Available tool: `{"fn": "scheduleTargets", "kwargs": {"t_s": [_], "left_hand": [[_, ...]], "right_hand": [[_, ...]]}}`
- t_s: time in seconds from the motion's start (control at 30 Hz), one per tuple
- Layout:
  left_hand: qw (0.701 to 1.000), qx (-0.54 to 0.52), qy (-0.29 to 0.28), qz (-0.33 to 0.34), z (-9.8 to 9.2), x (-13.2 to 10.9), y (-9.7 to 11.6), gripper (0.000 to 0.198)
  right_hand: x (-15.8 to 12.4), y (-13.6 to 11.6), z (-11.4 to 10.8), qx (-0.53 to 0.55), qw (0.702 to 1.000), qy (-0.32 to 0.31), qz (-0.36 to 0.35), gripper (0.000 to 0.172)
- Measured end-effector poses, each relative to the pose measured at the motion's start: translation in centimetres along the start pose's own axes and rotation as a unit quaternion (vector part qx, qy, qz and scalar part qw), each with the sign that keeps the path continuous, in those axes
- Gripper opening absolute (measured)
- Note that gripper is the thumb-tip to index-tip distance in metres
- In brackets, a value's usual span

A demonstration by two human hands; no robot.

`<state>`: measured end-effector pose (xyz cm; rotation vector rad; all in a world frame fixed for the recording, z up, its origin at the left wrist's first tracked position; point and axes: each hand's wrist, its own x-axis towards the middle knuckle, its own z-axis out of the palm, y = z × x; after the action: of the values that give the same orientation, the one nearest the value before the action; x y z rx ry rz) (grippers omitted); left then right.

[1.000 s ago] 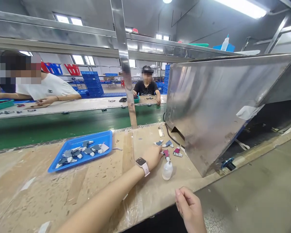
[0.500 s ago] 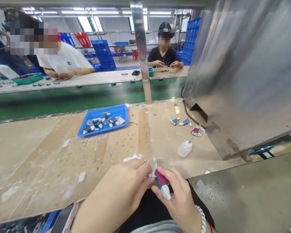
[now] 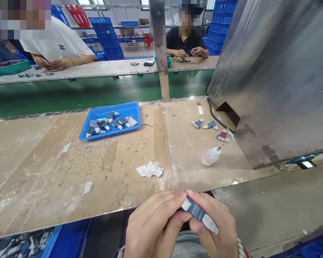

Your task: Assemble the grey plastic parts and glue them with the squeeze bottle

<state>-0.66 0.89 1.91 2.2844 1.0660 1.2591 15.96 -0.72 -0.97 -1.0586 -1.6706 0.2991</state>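
- Holding one small grey-and-white piece at bottom centre of the frame, off the near edge of the bench.
- Pinching the square-marked end of it between thumb and fingers of the left hand; gripping its side between thumb and fingers of the right hand, with the pale tip poking out toward lower right.
- Judging this piece to be mid-handling, neither set down nor put aside.
- Counting three loose pieces right of centre, lying apart from the tray: two blue-grey ones and a maroon one.
- Seeing a small heap of similar pieces gathering in the blue tray left of centre; being unable to tell whether as finished or as waiting.
- Spotting many more pieces filling a blue bin at lower left, suggesting a batch far larger than the few on the bench; again not telling done from undone.
- Noting the clear bottle leaning at right of centre, metal tip pointing up and right, out of both hands.
- Noting also the crumpled tissue lying just left of centre, below the tray's level, touching neither hand.
- Reading the overall stage as partway: handling one piece, leaving others lying about.
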Motion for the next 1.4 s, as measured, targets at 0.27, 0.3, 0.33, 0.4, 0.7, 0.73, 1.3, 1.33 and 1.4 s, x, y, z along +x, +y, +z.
{"fn": "scheduleTargets", "kwargs": {"t_s": [0.27,0.3,0.33,0.4,0.7,0.73,1.3,1.33,1.4], "left_hand": [[0.998,-0.029,-0.021,0.043,-0.5,0.8,-0.4,0.026],[0.998,-0.036,-0.031,0.032,-0.5,0.9,-0.5,0.026],[0.998,-0.043,-0.039,0.017,-0.5,1.1,-0.6,0.025],[0.998,-0.050,-0.038,-0.020,-0.4,1.4,-1.1,0.018],[0.994,0.041,-0.089,-0.046,0.2,2.4,-5.6,0.017],[0.991,0.031,-0.117,-0.049,0.3,2.4,-5.7,0.018],[0.991,0.109,0.033,-0.067,3.8,-0.8,-5.3,0.008],[0.992,0.110,0.032,-0.056,3.9,-0.8,-5.3,0.010],[0.993,0.114,0.031,-0.032,4.1,-0.9,-5.5,0.014]], "right_hand": [[0.2,-0.4,-0.5,0.023,1.000,-0.013,0.008,0.033],[0.4,-0.2,-0.3,0.019,1.000,-0.015,0.007,0.032],[0.5,-0.1,0.0,0.014,1.000,-0.018,0.006,0.032],[0.8,0.2,0.6,0.005,1.000,-0.025,0.003,0.033],[-2.2,5.8,-2.8,-0.079,0.986,0.017,0.147,0.058],[-2.3,6.5,-3.5,-0.098,0.975,0.053,0.190,0.057],[2.2,9.3,-2.2,0.053,0.943,-0.034,0.327,0.050],[1.9,9.1,-2.3,0.081,0.939,-0.026,0.333,0.052],[1.2,8.7,-2.4,0.135,0.930,-0.024,0.342,0.053]]}}
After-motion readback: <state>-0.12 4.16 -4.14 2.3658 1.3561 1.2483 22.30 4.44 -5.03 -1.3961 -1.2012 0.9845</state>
